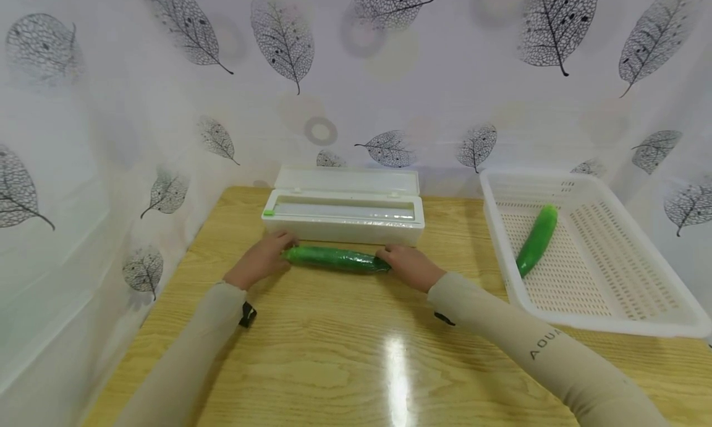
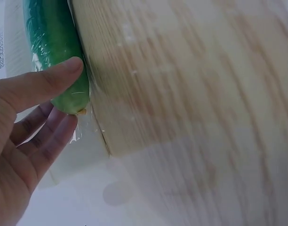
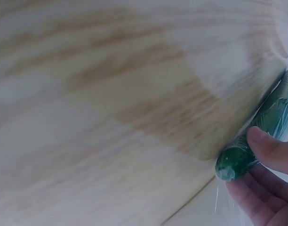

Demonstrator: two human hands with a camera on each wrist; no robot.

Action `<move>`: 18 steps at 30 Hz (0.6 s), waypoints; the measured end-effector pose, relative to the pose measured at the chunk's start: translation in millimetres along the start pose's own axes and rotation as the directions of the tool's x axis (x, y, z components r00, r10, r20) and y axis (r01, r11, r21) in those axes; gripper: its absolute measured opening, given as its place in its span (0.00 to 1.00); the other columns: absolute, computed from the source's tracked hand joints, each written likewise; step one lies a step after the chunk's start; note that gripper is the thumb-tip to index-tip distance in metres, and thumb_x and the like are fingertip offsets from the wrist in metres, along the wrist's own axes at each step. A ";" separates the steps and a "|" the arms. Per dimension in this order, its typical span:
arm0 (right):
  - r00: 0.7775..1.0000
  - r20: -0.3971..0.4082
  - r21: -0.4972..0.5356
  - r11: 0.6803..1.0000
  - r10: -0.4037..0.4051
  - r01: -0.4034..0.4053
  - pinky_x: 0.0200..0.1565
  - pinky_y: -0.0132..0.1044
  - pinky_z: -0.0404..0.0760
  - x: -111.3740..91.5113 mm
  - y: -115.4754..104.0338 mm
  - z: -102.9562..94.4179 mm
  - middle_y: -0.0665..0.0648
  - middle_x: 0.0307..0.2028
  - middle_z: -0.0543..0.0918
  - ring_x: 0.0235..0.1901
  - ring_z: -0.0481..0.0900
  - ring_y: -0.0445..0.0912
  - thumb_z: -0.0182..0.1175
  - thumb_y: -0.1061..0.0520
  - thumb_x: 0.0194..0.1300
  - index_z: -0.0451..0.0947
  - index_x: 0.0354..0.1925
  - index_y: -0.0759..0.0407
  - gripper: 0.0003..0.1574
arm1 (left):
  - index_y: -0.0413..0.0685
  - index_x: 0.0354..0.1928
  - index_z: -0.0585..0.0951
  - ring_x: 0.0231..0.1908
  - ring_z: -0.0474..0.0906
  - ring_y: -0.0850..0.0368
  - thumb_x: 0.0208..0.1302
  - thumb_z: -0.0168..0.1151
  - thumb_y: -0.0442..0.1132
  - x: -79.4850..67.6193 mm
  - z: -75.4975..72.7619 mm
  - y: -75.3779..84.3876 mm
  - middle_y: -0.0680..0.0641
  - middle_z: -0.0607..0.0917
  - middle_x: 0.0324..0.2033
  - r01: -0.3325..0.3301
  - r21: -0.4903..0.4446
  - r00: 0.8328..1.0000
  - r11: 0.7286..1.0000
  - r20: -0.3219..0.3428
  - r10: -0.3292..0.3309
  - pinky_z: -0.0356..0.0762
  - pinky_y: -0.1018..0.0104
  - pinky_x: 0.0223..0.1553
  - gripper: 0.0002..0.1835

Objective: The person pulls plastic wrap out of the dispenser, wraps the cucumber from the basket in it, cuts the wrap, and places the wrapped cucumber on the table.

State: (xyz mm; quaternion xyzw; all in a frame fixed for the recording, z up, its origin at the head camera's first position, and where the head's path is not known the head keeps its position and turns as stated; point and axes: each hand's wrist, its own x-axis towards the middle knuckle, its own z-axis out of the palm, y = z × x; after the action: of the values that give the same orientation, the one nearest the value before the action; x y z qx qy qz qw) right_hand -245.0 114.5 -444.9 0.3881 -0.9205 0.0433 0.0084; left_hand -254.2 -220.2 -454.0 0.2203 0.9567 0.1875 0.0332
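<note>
A green cucumber (image 1: 336,259) wrapped in clear plastic film lies crosswise between my hands, just in front of a white cling film dispenser (image 1: 345,231). My left hand (image 1: 262,261) holds its lighter, stem-like end; in the left wrist view the thumb lies over the cucumber (image 2: 57,47) and the fingers sit under its tip, with loose film sticking out past it. At the other, darker end my right hand (image 1: 410,266) grips between thumb and fingers. Wrinkled film covers that end of the cucumber (image 3: 271,115) in the right wrist view.
Behind the hands, the dispenser's lid (image 1: 347,180) stands raised, with a film roll showing inside. A white plastic basket (image 1: 628,328) on the right holds another cucumber (image 1: 538,238). The wooden table (image 1: 311,359) meets a leaf-patterned curtain (image 1: 345,87) at the back and left.
</note>
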 end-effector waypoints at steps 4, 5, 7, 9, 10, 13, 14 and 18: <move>1.000 0.013 -0.012 1.000 0.008 -0.008 0.40 0.39 0.83 0.7 0.9 -0.4 0.61 0.42 0.82 0.40 0.82 0.50 0.63 0.66 0.57 0.75 0.52 0.62 0.22 | 0.45 0.49 0.77 0.48 0.77 0.47 0.49 0.71 0.30 1.7 -0.1 2.9 0.44 0.81 0.46 -0.006 0.029 1.000 1.000 -0.025 0.007 0.77 0.52 0.51 0.22; 1.000 0.018 -0.017 1.000 0.009 -0.009 0.41 0.39 0.83 1.1 1.3 -0.3 0.61 0.43 0.82 0.40 0.82 0.51 0.63 0.66 0.57 0.75 0.52 0.62 0.22 | 0.44 0.49 0.78 0.48 0.78 0.46 0.49 0.71 0.30 1.6 -0.3 3.2 0.43 0.81 0.45 -0.008 0.032 0.999 0.999 -0.032 0.009 0.77 0.51 0.50 0.22; 1.000 0.017 -0.020 1.000 0.008 -0.008 0.42 0.40 0.83 1.6 2.5 0.2 0.62 0.44 0.82 0.42 0.82 0.52 0.63 0.67 0.57 0.75 0.53 0.63 0.23 | 0.43 0.49 0.78 0.48 0.78 0.46 0.50 0.70 0.31 1.2 -1.3 4.1 0.43 0.82 0.45 -0.004 0.036 0.999 0.999 -0.038 0.005 0.76 0.51 0.51 0.22; 1.000 0.005 -0.015 1.000 0.006 -0.006 0.42 0.41 0.83 1.7 4.5 0.9 0.63 0.45 0.82 0.42 0.82 0.52 0.61 0.68 0.59 0.74 0.53 0.64 0.22 | 0.42 0.51 0.78 0.49 0.77 0.45 0.51 0.69 0.31 1.4 -2.8 4.5 0.42 0.82 0.47 0.007 0.030 0.999 1.000 -0.033 -0.006 0.76 0.50 0.52 0.22; 1.000 -0.002 -0.011 1.000 0.006 -0.006 0.41 0.41 0.83 1.7 5.5 1.2 0.62 0.44 0.82 0.41 0.82 0.53 0.60 0.68 0.60 0.73 0.53 0.65 0.21 | 0.42 0.52 0.78 0.50 0.77 0.45 0.52 0.69 0.31 1.4 -3.9 4.9 0.42 0.81 0.47 0.011 0.026 0.999 1.000 -0.032 -0.010 0.75 0.50 0.53 0.22; 1.000 -0.029 0.017 1.000 0.008 -0.007 0.38 0.42 0.83 1.8 8.6 2.3 0.62 0.42 0.83 0.38 0.82 0.52 0.56 0.69 0.63 0.70 0.52 0.63 0.18 | 0.42 0.53 0.78 0.51 0.76 0.45 0.53 0.68 0.32 1.5 -6.6 6.0 0.41 0.81 0.49 0.011 0.016 1.000 1.000 -0.025 -0.011 0.74 0.49 0.54 0.22; 0.999 -0.035 0.028 1.000 0.007 -0.006 0.37 0.42 0.83 1.8 9.4 2.6 0.61 0.41 0.83 0.37 0.82 0.52 0.55 0.69 0.63 0.69 0.51 0.62 0.17 | 0.42 0.53 0.78 0.51 0.76 0.45 0.53 0.68 0.32 1.5 -7.3 6.1 0.41 0.81 0.49 0.011 0.008 1.000 1.000 -0.024 -0.011 0.74 0.49 0.55 0.22; 0.998 -0.056 0.063 0.998 -0.013 0.016 0.37 0.41 0.83 2.7 10.7 2.6 0.60 0.40 0.83 0.35 0.82 0.51 0.55 0.69 0.63 0.70 0.50 0.60 0.17 | 0.39 0.51 0.78 0.50 0.78 0.44 0.53 0.68 0.31 0.7 -8.0 5.5 0.40 0.82 0.48 0.002 -0.019 1.000 1.000 -0.028 -0.002 0.75 0.49 0.53 0.21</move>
State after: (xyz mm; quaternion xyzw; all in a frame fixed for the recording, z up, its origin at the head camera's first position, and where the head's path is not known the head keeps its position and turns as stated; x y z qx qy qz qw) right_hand -254.5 119.7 -448.2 0.3935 -0.9153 0.0829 0.0219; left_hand -253.8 -218.0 -444.4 0.2165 0.9554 0.1998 0.0223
